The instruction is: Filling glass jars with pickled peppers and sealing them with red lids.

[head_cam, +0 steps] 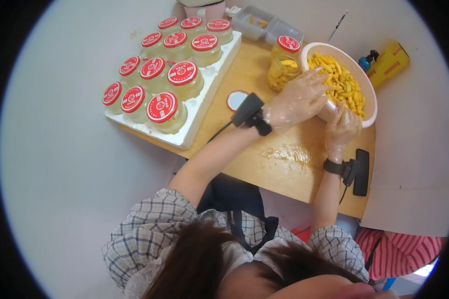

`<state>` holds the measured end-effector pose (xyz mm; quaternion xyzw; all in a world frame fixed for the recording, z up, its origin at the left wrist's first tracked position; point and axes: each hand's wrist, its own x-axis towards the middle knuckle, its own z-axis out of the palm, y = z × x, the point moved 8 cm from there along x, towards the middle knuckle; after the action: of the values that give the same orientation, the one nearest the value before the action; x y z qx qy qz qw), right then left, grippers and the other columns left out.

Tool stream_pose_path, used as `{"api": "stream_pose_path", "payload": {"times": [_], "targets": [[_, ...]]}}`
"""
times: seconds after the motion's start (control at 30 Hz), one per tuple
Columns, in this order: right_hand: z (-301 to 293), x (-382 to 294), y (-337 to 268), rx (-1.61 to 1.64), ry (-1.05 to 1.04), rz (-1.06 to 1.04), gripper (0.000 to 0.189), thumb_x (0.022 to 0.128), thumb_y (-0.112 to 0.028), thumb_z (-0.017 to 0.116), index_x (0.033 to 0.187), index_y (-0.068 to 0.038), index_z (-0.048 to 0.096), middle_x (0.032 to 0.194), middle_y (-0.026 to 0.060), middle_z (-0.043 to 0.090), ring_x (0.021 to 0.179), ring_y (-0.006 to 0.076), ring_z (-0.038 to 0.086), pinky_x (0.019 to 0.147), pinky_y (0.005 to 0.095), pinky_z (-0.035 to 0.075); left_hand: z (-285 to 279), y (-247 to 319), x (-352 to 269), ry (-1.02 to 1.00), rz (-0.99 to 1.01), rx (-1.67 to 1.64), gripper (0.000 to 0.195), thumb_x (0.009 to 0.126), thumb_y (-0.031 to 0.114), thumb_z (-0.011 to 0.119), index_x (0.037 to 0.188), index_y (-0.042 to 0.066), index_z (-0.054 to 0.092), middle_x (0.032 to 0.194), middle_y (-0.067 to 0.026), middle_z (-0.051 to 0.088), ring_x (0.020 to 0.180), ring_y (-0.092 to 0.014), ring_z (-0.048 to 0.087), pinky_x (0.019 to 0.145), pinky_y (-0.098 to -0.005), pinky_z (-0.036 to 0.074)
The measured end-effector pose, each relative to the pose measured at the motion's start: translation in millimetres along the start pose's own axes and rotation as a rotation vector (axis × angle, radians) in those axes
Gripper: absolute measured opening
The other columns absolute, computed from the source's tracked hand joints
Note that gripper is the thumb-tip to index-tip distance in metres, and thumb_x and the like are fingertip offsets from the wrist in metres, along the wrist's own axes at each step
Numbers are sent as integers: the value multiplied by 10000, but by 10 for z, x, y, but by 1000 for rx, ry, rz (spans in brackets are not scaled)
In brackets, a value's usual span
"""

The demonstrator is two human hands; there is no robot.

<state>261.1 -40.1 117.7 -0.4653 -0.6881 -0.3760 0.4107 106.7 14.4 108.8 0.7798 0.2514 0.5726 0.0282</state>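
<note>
Both my hands wear clear plastic gloves and are at a pale pink basin (pixel 372 108) heaped with yellow strips of food (pixel 338 80). My left hand (pixel 301 98) lies over the basin's near left side with its fingers spread; whether its palm holds anything is hidden. At the near rim is my right hand (pixel 343 125), its fingers bent; what they grip cannot be made out. Left of the basin stands an uncapped glass jar (pixel 278 78) filled with yellow pieces. Behind it is a jar with a red lid (pixel 288 43). A loose lid (pixel 237 100) rests upside down beside my left wrist.
Several red-lidded glass jars (pixel 162 107) stand in a white foam tray (pixel 194 123) on the left. Clear plastic containers (pixel 265 24), a blue spray bottle (pixel 366 61) and a yellow box (pixel 389 64) are at the back. Liquid wets the wooden table (pixel 247 149) near its front edge.
</note>
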Motion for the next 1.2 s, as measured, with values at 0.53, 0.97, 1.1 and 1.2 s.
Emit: {"api": "stream_pose_path", "payload": {"times": [0.53,0.97,1.1,1.2], "targets": [[-34,11,-1,100,11,102,108,964,-60,676,882,-4,720,789,171,655,740,376,633,707,475,495,820,-241,448,-753,31,442,265,913,364,649,938,186,843,973,-96,801,934,-325,763,797,-478,576],[-7,-42,11,110,16,98,112,962,-68,688,865,-15,703,786,160,647,745,367,633,713,479,487,644,-315,435,-501,-113,163,316,938,405,651,997,141,814,952,-126,772,924,-334,735,838,-512,564],[-6,-64,60,111,8,114,96,958,-74,701,887,-12,716,810,160,668,790,375,657,741,485,499,637,-334,450,-376,-94,122,332,935,354,667,1159,140,785,1044,-141,760,1010,-345,717,916,-503,561],[0,-77,73,110,-3,109,78,957,-75,709,917,-10,729,833,163,685,828,378,679,777,486,515,657,-342,442,-368,-135,125,329,944,312,663,1202,139,773,1083,-142,755,1042,-349,709,950,-504,554]]}}
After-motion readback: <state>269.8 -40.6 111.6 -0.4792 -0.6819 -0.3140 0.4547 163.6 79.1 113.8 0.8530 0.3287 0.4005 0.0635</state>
